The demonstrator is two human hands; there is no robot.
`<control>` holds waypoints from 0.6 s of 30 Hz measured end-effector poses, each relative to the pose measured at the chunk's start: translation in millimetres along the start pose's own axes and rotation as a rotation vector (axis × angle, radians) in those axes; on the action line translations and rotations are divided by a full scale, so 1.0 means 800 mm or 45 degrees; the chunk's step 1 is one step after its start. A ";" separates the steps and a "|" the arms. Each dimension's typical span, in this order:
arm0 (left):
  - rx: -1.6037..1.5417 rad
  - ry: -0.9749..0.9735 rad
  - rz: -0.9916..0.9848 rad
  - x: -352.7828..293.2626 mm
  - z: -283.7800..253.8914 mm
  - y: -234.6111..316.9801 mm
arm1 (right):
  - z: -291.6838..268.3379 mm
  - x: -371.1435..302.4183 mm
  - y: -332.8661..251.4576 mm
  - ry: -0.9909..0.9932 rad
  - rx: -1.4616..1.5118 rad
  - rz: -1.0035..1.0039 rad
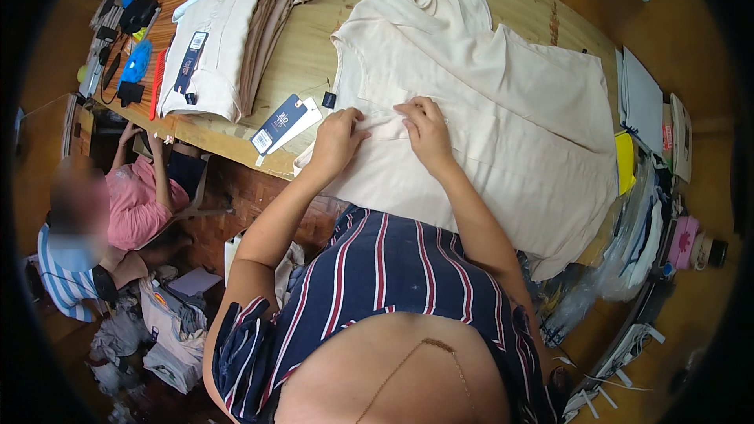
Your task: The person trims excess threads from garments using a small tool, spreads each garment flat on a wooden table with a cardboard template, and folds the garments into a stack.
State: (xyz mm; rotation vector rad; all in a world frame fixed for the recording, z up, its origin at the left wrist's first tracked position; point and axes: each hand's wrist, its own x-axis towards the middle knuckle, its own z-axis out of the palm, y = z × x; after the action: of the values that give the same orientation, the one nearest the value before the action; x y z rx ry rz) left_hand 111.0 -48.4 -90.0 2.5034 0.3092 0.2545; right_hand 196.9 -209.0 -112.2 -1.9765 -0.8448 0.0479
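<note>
- The wooden counter (310, 51) fills the upper part of the view, and its near edge runs slanting from the upper left down toward your body.
- A cream garment (503, 102) lies spread flat over the counter's right half. Its lower hem hangs past the near edge just in front of you.
- A stack of folded cream garments (224, 51) sits well to the left, with bare wood between it and the spread piece.
- Your two forearms reach forward from the lower edge and converge on the garment's near left part.
- Your left hand (339, 140) rests palm down, its grip closed on a small fold of cloth at the garment's left border.
- Your right hand (426, 132) sits just beside it, fingers curled down, its grip pinching the same ridge of cloth.
- The pinched fold runs between both hands, and the rest of the garment spreads away to the right and up.
- A dark blue hang tag (280, 123) lies on the wood just left of your left hand, near the counter's edge.
</note>
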 end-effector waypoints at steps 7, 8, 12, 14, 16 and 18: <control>-0.199 -0.025 -0.108 -0.003 -0.022 0.040 | -0.013 0.004 -0.014 -0.175 -0.179 -0.001; -0.182 0.015 -0.156 -0.001 -0.021 0.041 | -0.018 0.005 -0.017 -0.176 -0.223 -0.013; -0.058 -0.065 -0.266 0.003 -0.004 0.033 | -0.040 0.011 -0.040 -0.141 -0.305 -0.128; 0.055 0.162 0.084 -0.002 0.014 0.039 | -0.052 0.014 -0.057 -0.137 -0.320 -0.182; 0.063 0.248 0.272 -0.003 0.024 0.050 | -0.062 0.016 -0.068 -0.153 -0.358 -0.200; -0.039 0.283 0.317 0.000 0.029 0.050 | -0.068 0.015 -0.070 -0.136 -0.311 -0.218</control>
State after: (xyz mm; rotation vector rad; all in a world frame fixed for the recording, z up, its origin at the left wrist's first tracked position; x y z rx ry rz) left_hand 123.4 -92.8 -85.3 2.4844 0.0791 0.6352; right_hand 195.1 -225.9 -34.8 -2.1344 -1.1312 -0.0522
